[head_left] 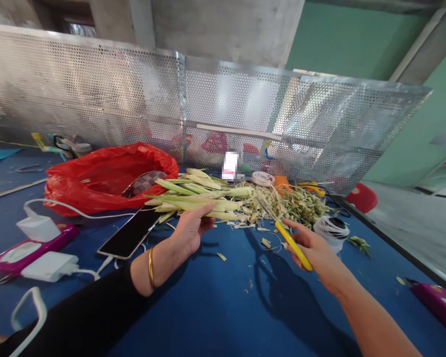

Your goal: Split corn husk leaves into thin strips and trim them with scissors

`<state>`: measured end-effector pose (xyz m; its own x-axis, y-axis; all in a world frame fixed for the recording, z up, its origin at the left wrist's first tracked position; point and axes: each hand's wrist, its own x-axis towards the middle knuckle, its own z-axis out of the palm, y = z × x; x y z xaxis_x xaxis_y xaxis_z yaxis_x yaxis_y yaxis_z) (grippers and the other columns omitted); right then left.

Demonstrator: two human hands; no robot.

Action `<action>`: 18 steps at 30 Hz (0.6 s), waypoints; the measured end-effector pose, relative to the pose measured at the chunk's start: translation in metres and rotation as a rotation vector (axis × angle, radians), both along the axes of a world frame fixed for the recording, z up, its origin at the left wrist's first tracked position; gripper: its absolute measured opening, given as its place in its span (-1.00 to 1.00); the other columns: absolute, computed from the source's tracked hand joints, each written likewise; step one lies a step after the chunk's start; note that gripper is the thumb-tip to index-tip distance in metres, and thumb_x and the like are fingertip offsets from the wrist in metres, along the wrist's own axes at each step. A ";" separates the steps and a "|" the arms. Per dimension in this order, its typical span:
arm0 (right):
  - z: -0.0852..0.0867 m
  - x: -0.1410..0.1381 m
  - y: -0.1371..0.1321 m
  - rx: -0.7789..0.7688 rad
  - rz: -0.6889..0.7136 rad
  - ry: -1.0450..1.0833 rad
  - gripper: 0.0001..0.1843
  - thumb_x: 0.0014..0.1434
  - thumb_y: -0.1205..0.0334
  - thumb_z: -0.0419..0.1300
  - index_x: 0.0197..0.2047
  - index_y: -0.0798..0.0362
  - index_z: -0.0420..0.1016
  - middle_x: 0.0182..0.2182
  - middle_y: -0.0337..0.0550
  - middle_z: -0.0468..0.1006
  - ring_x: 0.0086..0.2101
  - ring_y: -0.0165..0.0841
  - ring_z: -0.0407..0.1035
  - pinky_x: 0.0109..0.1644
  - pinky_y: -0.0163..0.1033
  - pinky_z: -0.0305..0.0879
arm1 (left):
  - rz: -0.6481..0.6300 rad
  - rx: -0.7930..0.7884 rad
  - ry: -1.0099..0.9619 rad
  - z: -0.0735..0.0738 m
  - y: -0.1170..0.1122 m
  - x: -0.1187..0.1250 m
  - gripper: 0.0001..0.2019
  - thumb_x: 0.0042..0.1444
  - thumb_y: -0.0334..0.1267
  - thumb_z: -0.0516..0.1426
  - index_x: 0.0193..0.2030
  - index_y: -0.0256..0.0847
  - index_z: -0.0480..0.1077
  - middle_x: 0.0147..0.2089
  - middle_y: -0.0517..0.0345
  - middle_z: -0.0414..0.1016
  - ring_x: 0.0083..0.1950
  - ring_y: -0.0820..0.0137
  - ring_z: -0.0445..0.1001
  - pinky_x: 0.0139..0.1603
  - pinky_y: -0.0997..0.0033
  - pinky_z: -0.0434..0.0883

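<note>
My left hand (pixel 193 229), with a gold bangle at the wrist, is closed on a pale green corn husk (pixel 198 203), thumb on top. It lies at the front of a pile of similar long husks (pixel 200 181). My right hand (pixel 312 248) is wrapped round yellow-handled scissors (pixel 293 246). They are seen edge-on, the narrow metal blades pointing up and left toward the cut scraps (pixel 262 201), apart from the held husk. The gap between the blades cannot be made out.
A red plastic bag (pixel 111 173) stands open behind a phone (pixel 132 233) on a cable. White chargers (pixel 52 266) sit on a purple power strip (pixel 7 255). Right of the scraps are a thread spool (pixel 332 230) and a tape roll (pixel 262 178). A perforated metal screen (pixel 238 104) borders the blue table (pixel 215 317).
</note>
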<state>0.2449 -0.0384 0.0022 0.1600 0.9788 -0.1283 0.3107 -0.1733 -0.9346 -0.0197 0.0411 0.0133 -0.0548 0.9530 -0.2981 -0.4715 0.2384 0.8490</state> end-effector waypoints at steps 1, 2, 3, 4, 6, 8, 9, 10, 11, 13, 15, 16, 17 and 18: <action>0.001 -0.003 -0.001 0.021 0.013 0.138 -0.20 -0.09 0.12 0.25 0.23 0.02 0.15 -0.40 -0.23 0.46 -0.69 -0.52 0.15 -0.63 -0.35 -0.01 | 0.000 0.003 -0.013 0.001 0.000 0.000 -0.89 -0.08 -0.38 0.27 -0.39 -0.30 0.43 -0.56 0.23 0.44 -0.61 0.53 0.35 -0.60 0.55 0.34; 0.002 -0.007 -0.002 0.030 0.028 0.240 -0.18 -0.12 0.12 0.27 0.22 0.03 0.15 -0.38 -0.22 0.46 -0.70 -0.54 0.13 -0.65 -0.36 -0.01 | -0.004 0.005 -0.022 0.001 0.000 0.000 -0.89 -0.07 -0.39 0.27 -0.38 -0.31 0.43 -0.56 0.22 0.45 -0.61 0.52 0.35 -0.60 0.54 0.35; 0.002 -0.010 -0.002 0.028 0.039 0.301 -0.17 -0.14 0.12 0.30 0.21 0.05 0.15 -0.38 -0.22 0.46 -0.71 -0.56 0.12 -0.66 -0.37 -0.03 | -0.004 0.007 -0.027 0.002 -0.001 0.000 -0.89 -0.07 -0.39 0.27 -0.38 -0.32 0.44 -0.55 0.21 0.45 -0.61 0.52 0.35 -0.61 0.54 0.35; 0.002 -0.012 -0.002 0.022 0.039 0.328 -0.18 -0.15 0.13 0.33 0.19 0.06 0.17 -0.42 -0.26 0.44 -0.72 -0.58 0.09 -0.66 -0.38 -0.04 | 0.000 0.008 -0.030 0.002 -0.001 0.000 -0.88 -0.08 -0.40 0.27 -0.37 -0.32 0.44 -0.54 0.20 0.46 -0.61 0.52 0.36 -0.61 0.55 0.35; 0.001 -0.018 -0.003 0.040 0.029 0.343 -0.22 -0.15 0.14 0.38 0.14 0.06 0.21 -0.53 -0.37 0.34 -0.73 -0.60 0.06 -0.66 -0.40 -0.03 | 0.015 0.015 -0.041 0.001 -0.002 0.001 -0.87 -0.10 -0.41 0.28 -0.36 -0.32 0.45 -0.53 0.19 0.48 -0.60 0.52 0.38 -0.60 0.54 0.37; 0.000 -0.024 -0.004 0.089 0.072 0.385 -0.28 -0.14 0.08 0.40 0.07 0.05 0.26 -0.56 -0.42 0.26 -0.72 -0.61 0.04 -0.61 -0.39 0.09 | 0.032 0.035 -0.059 0.001 -0.002 0.002 -0.87 -0.10 -0.42 0.28 -0.37 -0.32 0.45 -0.51 0.17 0.49 -0.58 0.50 0.40 -0.57 0.53 0.39; -0.001 -0.027 -0.006 0.099 0.119 0.424 -0.32 -0.13 0.03 0.40 0.03 0.04 0.28 -0.55 -0.41 0.26 -0.70 -0.61 0.03 -0.56 -0.36 0.18 | 0.038 0.049 -0.071 0.001 -0.002 0.003 -0.87 -0.10 -0.43 0.28 -0.37 -0.32 0.46 -0.51 0.16 0.50 -0.57 0.50 0.41 -0.55 0.52 0.41; -0.002 -0.031 -0.008 0.090 0.172 0.466 -0.35 -0.12 -0.03 0.39 -0.01 0.04 0.31 -0.53 -0.40 0.26 -0.68 -0.61 0.03 -0.49 -0.32 0.26 | 0.046 0.059 -0.085 0.000 -0.002 0.003 -0.88 -0.11 -0.43 0.28 -0.37 -0.32 0.46 -0.50 0.16 0.50 -0.56 0.50 0.41 -0.53 0.51 0.42; -0.002 -0.035 -0.010 0.067 0.225 0.502 -0.37 -0.10 -0.09 0.37 -0.04 0.04 0.33 -0.51 -0.38 0.26 -0.66 -0.60 0.04 -0.42 -0.27 0.32 | 0.057 0.065 -0.099 0.001 -0.003 0.004 -0.88 -0.11 -0.43 0.28 -0.37 -0.31 0.46 -0.50 0.17 0.50 -0.56 0.50 0.41 -0.52 0.51 0.43; -0.004 -0.042 -0.014 0.019 0.317 0.547 -0.40 -0.07 -0.16 0.33 -0.07 0.04 0.36 -0.46 -0.33 0.29 -0.61 -0.56 0.11 -0.28 -0.20 0.36 | 0.087 0.070 -0.127 0.001 -0.003 0.004 -0.87 -0.12 -0.44 0.28 -0.38 -0.30 0.45 -0.50 0.19 0.50 -0.57 0.51 0.41 -0.51 0.50 0.45; -0.006 -0.047 -0.017 0.013 0.375 0.572 -0.37 -0.08 -0.19 0.33 -0.05 0.02 0.37 -0.41 -0.27 0.32 -0.51 -0.49 0.22 -0.17 -0.18 0.34 | 0.121 0.071 -0.147 0.002 -0.003 0.005 -0.87 -0.12 -0.45 0.28 -0.39 -0.29 0.43 -0.52 0.21 0.48 -0.57 0.51 0.41 -0.50 0.51 0.45; -0.007 -0.049 -0.018 0.018 0.393 0.578 -0.33 -0.11 -0.20 0.35 -0.03 0.01 0.36 -0.38 -0.24 0.34 -0.46 -0.45 0.26 -0.14 -0.18 0.33 | 0.137 0.074 -0.152 0.003 -0.003 0.005 -0.87 -0.11 -0.45 0.28 -0.39 -0.29 0.43 -0.53 0.21 0.48 -0.57 0.50 0.42 -0.50 0.50 0.46; -0.008 -0.050 -0.020 0.020 0.405 0.578 -0.28 -0.15 -0.22 0.36 -0.01 0.00 0.35 -0.35 -0.21 0.36 -0.42 -0.42 0.28 -0.14 -0.18 0.32 | 0.152 0.076 -0.154 0.003 -0.003 0.004 -0.87 -0.11 -0.45 0.28 -0.38 -0.30 0.43 -0.54 0.22 0.47 -0.57 0.50 0.42 -0.49 0.50 0.46; -0.008 -0.051 -0.021 0.017 0.405 0.573 -0.23 -0.18 -0.25 0.36 0.02 -0.02 0.34 -0.33 -0.18 0.37 -0.41 -0.40 0.29 -0.17 -0.20 0.32 | 0.164 0.079 -0.155 0.004 -0.003 0.004 -0.87 -0.10 -0.46 0.27 -0.38 -0.30 0.43 -0.55 0.22 0.47 -0.57 0.50 0.42 -0.48 0.49 0.46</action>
